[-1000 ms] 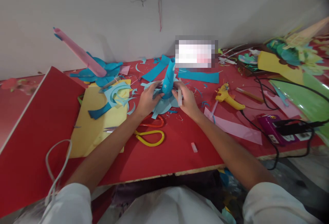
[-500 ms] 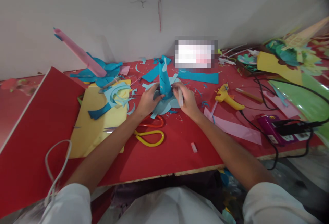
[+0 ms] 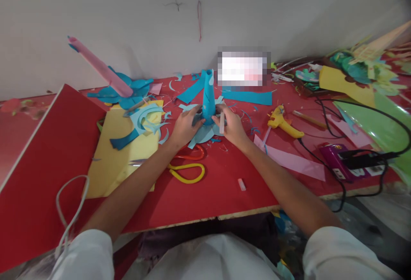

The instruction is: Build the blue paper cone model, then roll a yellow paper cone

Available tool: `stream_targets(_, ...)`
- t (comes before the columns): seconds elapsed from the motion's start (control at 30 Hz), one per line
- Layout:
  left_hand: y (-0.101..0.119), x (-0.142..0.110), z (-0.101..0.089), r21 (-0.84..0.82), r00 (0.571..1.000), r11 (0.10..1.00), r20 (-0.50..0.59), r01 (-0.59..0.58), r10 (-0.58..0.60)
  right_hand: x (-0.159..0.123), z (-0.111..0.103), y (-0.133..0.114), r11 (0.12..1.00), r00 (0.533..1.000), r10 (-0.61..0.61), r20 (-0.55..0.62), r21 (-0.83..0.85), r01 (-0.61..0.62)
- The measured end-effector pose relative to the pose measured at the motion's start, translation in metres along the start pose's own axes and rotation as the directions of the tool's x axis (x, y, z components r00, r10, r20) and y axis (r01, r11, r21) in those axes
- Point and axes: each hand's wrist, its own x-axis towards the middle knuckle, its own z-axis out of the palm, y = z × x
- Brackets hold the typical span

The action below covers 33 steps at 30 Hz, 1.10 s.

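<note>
A blue paper cone [image 3: 209, 96], open at its narrow top, stands nearly upright on a light-blue cut-paper base [image 3: 205, 134] with petal-like edges. My left hand [image 3: 188, 126] has its fingers around the cone's foot from the left, thumb pressed at the front. From the right, my right hand [image 3: 233, 123] grips the same foot with thumb and fingers. A short pale strip [image 3: 221, 122] sticks up at the right hand's fingers; its kind is unclear. Scissors with one red and one yellow handle [image 3: 188, 173] lie just in front, partly under the left forearm.
At the right lie a yellow glue gun [image 3: 284, 122], a pink paper strip [image 3: 293, 162] and a purple box [image 3: 340, 162] with a black cable. Leftward are yellow sheets [image 3: 118, 177], a leaning red board [image 3: 51, 164] and a pink tube on blue petals [image 3: 102, 68]. Blue scraps surround the hands.
The blue cone's top has shifted slightly right, so it stands straighter. Both hands stay at its foot, with only small finger shifts.
</note>
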Motion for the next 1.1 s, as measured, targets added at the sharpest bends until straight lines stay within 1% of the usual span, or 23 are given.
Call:
stream_targets(0.07,0.001,-0.001,-0.001,0.048,0.998,0.998,-0.054,-0.035,0.038,-0.001,-0.001,-0.005,0.998,0.996,-0.055,-0.066,0.008,0.056)
stream_targets(0.17,0.005,-0.002,-0.002,0.091,0.983,0.989,-0.135,-0.115,0.127,-0.003,-0.005,-0.016,0.988,0.968,-0.151,-0.199,-0.003,0.153)
stream_targets(0.23,0.009,-0.003,-0.004,0.088,0.971,0.982,-0.153,-0.170,0.182,-0.004,-0.007,-0.022,0.983,0.953,-0.180,-0.243,-0.010,0.183)
stream_targets(0.27,0.011,-0.004,-0.004,0.074,0.970,0.981,-0.154,-0.180,0.190,-0.005,-0.008,-0.025,0.983,0.951,-0.181,-0.251,-0.009,0.185)
stream_targets(0.33,0.014,-0.006,-0.006,0.022,0.977,0.987,-0.140,-0.157,0.158,-0.006,-0.009,-0.030,0.985,0.953,-0.167,-0.253,0.007,0.174)
stream_targets(0.43,0.017,-0.007,-0.008,-0.076,0.993,0.994,-0.092,-0.075,0.068,-0.006,-0.009,-0.033,0.988,0.963,-0.121,-0.239,0.062,0.139)
stream_targets(0.5,0.017,-0.006,-0.009,-0.113,0.996,0.992,-0.075,-0.054,0.046,-0.006,-0.009,-0.032,0.989,0.972,-0.084,-0.221,0.104,0.109)
stream_targets(0.63,0.016,-0.004,-0.009,-0.117,0.993,0.992,-0.113,-0.040,0.027,-0.001,-0.007,-0.021,0.988,0.986,-0.034,-0.164,0.141,0.057)
stream_targets(0.73,0.015,-0.003,-0.008,-0.119,0.991,0.992,-0.130,-0.053,0.038,0.002,-0.005,-0.013,0.990,0.994,-0.032,-0.106,0.135,0.047)
stream_targets(0.83,0.013,-0.004,-0.006,-0.084,0.993,0.994,-0.098,-0.075,0.066,0.002,-0.003,-0.011,0.991,0.997,-0.035,-0.073,0.126,0.044)
stream_targets(0.97,0.010,-0.005,-0.004,-0.050,0.993,0.994,-0.075,-0.093,0.089,0.000,-0.003,-0.015,0.988,0.996,-0.015,-0.089,0.151,0.028)
stream_targets(1.1,0.012,-0.007,-0.005,-0.035,0.994,0.995,-0.063,-0.096,0.094,-0.002,-0.007,-0.021,0.989,0.995,-0.007,-0.104,0.147,0.023)
